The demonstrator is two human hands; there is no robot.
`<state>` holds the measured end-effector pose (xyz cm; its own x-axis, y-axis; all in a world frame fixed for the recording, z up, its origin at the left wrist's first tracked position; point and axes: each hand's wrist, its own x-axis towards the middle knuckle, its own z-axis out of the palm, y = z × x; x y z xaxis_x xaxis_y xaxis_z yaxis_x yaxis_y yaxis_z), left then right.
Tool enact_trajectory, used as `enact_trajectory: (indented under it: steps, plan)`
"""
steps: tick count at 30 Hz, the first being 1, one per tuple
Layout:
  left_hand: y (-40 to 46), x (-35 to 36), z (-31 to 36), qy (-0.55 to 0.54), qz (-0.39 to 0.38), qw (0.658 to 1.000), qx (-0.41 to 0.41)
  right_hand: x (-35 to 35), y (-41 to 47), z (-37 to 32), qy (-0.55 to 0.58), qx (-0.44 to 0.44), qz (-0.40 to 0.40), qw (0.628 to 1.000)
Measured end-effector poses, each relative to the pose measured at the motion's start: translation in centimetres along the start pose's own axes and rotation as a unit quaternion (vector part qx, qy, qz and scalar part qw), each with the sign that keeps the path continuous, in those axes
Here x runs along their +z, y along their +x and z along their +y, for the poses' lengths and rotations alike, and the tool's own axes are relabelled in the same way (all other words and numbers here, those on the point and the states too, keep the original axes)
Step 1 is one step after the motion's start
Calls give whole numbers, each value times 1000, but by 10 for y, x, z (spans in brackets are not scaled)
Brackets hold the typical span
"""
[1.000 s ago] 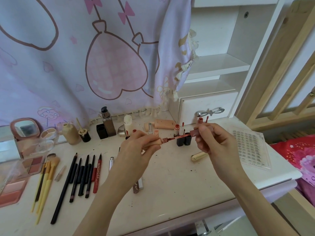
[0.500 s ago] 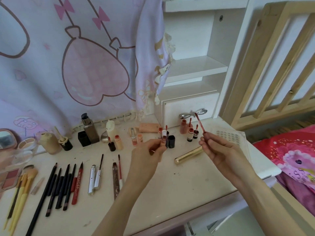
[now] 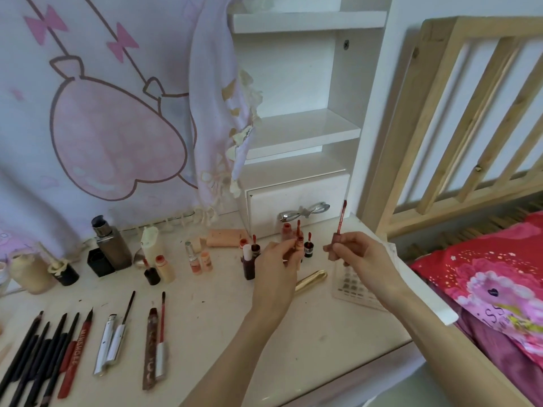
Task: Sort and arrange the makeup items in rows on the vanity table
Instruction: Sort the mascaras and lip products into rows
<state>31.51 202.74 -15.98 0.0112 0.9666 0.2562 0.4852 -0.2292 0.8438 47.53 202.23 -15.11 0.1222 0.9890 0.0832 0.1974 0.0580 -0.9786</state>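
Right hand (image 3: 357,254) pinches a lip gloss wand (image 3: 340,223), applicator tip pointing up, while the left hand (image 3: 277,261) grips the peach gloss tube (image 3: 299,245). The 2 parts are apart, above the worktop (image 3: 220,324), near the upright lip bottles (image 3: 249,259).

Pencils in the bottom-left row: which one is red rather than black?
The red pencil with white lettering along its barrel, lying at the right end of the row. The black pencils to its left are all dark and show no lettering.
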Motion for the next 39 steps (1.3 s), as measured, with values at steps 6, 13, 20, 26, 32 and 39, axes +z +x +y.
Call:
enact_trajectory:
  steps: [6,13,20,26,32,39]
  plan:
    - [5,22,-9,16,11,1000,-9,2,30,14,-194,-40,-67,978]
    - [11,30,-12,25,22,999,-14,5,40,30,-317,-77,-89,941]
    - [9,32,-12,-14,35,999,-25,6,39,33,-339,-95,-83,932]
    - [8,34,-17,-22,30,999,-37,6,40,37,-364,-99,-90,922]
    - [5,31,-14,-23,16,998,-57,5,39,40,-374,-102,-79,918]
    - [-5,9,-15,121,-35,992,-14,-5,24,36,-359,-143,-2,922]
